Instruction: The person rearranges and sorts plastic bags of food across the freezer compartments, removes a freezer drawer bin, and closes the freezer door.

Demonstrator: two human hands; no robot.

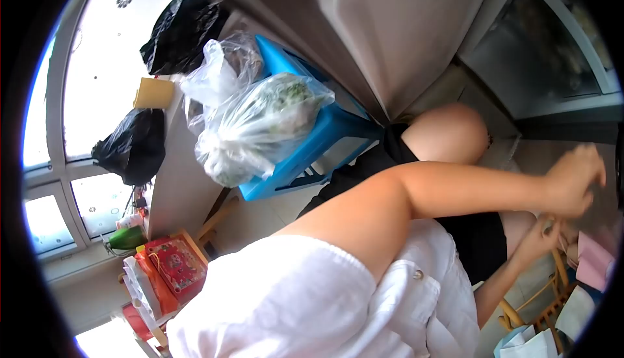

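We cannot tell whether our left hand (573,181) or right hand (541,238) grasps anything; the plastic stool (335,129) raises bagged vegetables (276,112).

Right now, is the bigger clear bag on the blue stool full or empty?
The bag looks well filled: green, leafy-looking contents bulge against its clear plastic.

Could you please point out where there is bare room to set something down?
The tiled floor shows a bare patch between the blue plastic stool and the white shirt. The stool's top is crowded with bagged greens; black plastic bags crowd the window side.
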